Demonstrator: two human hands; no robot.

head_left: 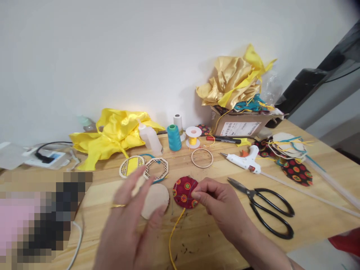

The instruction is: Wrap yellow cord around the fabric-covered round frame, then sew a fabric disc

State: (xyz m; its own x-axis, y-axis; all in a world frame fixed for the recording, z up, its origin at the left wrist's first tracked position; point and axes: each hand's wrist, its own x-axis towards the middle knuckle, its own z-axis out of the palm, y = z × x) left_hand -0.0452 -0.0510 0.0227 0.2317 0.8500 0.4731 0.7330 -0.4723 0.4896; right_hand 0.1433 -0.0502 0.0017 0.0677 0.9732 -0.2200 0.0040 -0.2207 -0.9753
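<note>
My left hand point(126, 221) hovers, slightly blurred, over the left part of the work area, fingers spread and holding nothing visible. Partly behind its fingers lies a round cream disc point(155, 200). To the right is a round disc covered in dark red patterned fabric point(184, 191), with a yellow cord point(172, 236) trailing from its lower edge toward me. My right hand point(216, 198) is closed in a pinch at that disc's right edge; what the fingertips hold is hidden. A thin thread seems to cross the fabric near them.
Black-handled scissors point(254, 195) and a white glue gun point(247, 161) lie right. Behind are a wooden ring point(202, 158), lattice frame point(156, 169), teal thread cone point(174, 138), yellow-thread spool point(193, 137), squeeze bottle point(151, 138), yellow cloth point(109, 131) and cardboard box point(239, 125).
</note>
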